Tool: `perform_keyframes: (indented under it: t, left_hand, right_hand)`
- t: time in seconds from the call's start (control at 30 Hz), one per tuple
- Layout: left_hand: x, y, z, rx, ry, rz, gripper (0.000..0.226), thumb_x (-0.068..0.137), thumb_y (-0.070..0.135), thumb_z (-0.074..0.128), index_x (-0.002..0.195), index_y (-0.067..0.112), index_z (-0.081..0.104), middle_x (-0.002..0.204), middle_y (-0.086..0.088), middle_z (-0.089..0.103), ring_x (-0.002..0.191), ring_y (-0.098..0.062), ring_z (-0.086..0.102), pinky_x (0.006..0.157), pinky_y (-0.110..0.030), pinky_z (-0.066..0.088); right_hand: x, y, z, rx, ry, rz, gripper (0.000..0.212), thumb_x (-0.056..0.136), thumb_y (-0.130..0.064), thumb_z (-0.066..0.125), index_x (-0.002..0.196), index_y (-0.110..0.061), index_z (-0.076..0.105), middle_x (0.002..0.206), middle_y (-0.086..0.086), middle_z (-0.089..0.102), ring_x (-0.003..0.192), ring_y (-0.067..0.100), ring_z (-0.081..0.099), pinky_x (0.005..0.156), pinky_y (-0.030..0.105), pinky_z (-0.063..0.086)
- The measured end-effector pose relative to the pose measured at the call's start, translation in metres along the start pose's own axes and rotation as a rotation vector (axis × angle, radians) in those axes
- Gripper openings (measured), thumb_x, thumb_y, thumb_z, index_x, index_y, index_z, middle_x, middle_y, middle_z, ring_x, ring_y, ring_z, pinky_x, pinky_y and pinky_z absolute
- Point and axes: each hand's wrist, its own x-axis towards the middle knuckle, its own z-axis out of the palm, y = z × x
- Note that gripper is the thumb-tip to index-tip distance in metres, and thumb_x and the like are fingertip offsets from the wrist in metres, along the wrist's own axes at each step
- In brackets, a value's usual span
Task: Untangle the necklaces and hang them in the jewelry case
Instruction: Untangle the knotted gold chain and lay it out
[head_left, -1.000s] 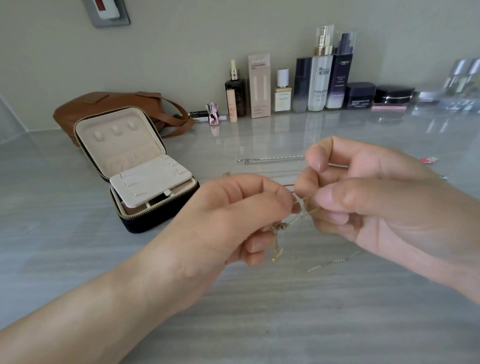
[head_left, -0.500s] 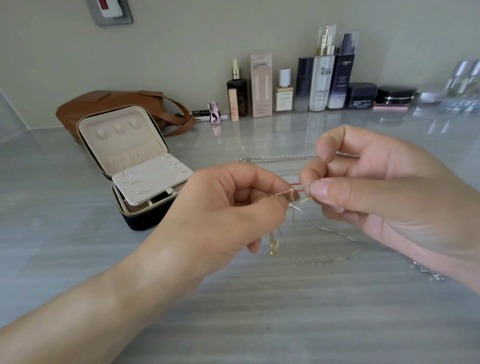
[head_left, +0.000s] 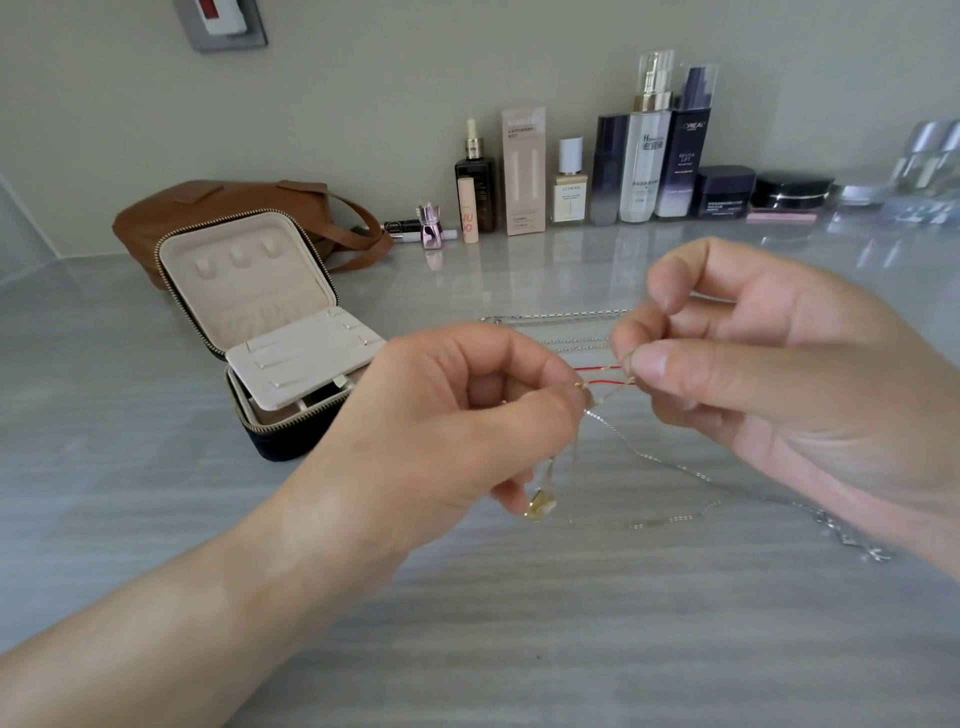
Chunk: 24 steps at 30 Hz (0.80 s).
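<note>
I logged the left hand (head_left: 467, 415) pinching the tangled fine gold and silver chain necklaces (head_left: 597, 399). The right hand (head_left: 769, 384), at 3 o'clock of it, pinched the same strands. The short span ran 9 to 3. The open beige-lined zip jewelry case (head_left: 270, 332) stood at 10 o'clock on the grey tabletop (head_left: 467, 623), nearer the left hand.

Left hand (head_left: 457, 415) and right hand (head_left: 769, 374), both pinching tangled necklaces (head_left: 602, 395) above table (head_left: 467, 623).

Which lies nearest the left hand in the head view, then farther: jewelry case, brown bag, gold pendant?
1. gold pendant, dangling just under the left hand.
2. jewelry case, open, to its left.
3. brown bag, behind the case by the wall.
</note>
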Motion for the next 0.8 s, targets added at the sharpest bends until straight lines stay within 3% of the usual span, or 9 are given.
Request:
perform_keyframes:
  t: [0.17, 0.47, 0.6, 0.67, 0.8]
  left_hand:
    - [0.0009, -0.0002, 0.0005, -0.012, 0.021, -0.011, 0.006, 0.060, 0.017, 0.066, 0.061, 0.016, 0.072, 0.046, 0.002, 0.054, 0.040, -0.008, 0.047, 0.041, -0.020, 0.043]
    - [-0.0003, -0.0020, 0.0012, 0.043, 0.003, -0.005, 0.008, 0.062, 0.011, 0.065, 0.064, 0.015, 0.071, 0.045, 0.004, 0.056, 0.039, -0.007, 0.049, 0.043, -0.020, 0.046]
    - [0.0000, -0.0003, 0.0011, 0.053, 0.029, -0.009, 0.008, 0.064, 0.011, 0.074, 0.060, 0.017, 0.071, 0.042, 0.003, 0.054, 0.037, -0.008, 0.048, 0.041, -0.017, 0.043]
    - [0.0005, 0.0001, 0.0008, 0.059, 0.048, 0.008, 0.005, 0.063, 0.015, 0.070, 0.059, 0.019, 0.071, 0.041, 0.005, 0.052, 0.037, -0.007, 0.046, 0.041, -0.017, 0.042]
    - [0.0005, -0.0008, 0.0005, 0.089, 0.081, 0.043, 0.006, 0.062, 0.021, 0.067, 0.062, 0.017, 0.070, 0.041, 0.008, 0.047, 0.036, -0.007, 0.038, 0.038, -0.020, 0.037]
  right_hand:
    - [0.0006, -0.0001, -0.0014, 0.004, -0.007, -0.031, 0.032, 0.056, 0.000, 0.067, 0.061, -0.030, 0.058, 0.064, -0.004, 0.061, 0.047, 0.007, 0.039, 0.048, 0.022, 0.026]
    - [0.0000, 0.0032, -0.0042, 0.025, -0.070, -0.070, 0.019, 0.056, -0.014, 0.068, 0.065, -0.028, 0.059, 0.068, -0.002, 0.062, 0.048, 0.006, 0.044, 0.045, 0.017, 0.032]
    - [-0.0001, 0.0026, -0.0048, 0.006, -0.069, -0.064, 0.030, 0.058, 0.000, 0.070, 0.064, -0.027, 0.058, 0.067, -0.001, 0.061, 0.048, 0.004, 0.046, 0.045, 0.015, 0.036]
    - [-0.0008, 0.0020, -0.0028, -0.014, -0.077, -0.064, 0.031, 0.059, 0.002, 0.068, 0.063, -0.027, 0.059, 0.066, 0.000, 0.060, 0.049, 0.005, 0.047, 0.046, 0.014, 0.038]
    - [-0.0018, 0.0032, 0.0011, -0.135, -0.060, -0.067, 0.019, 0.064, -0.007, 0.063, 0.061, -0.026, 0.062, 0.069, 0.007, 0.055, 0.054, 0.006, 0.047, 0.050, 0.015, 0.038]
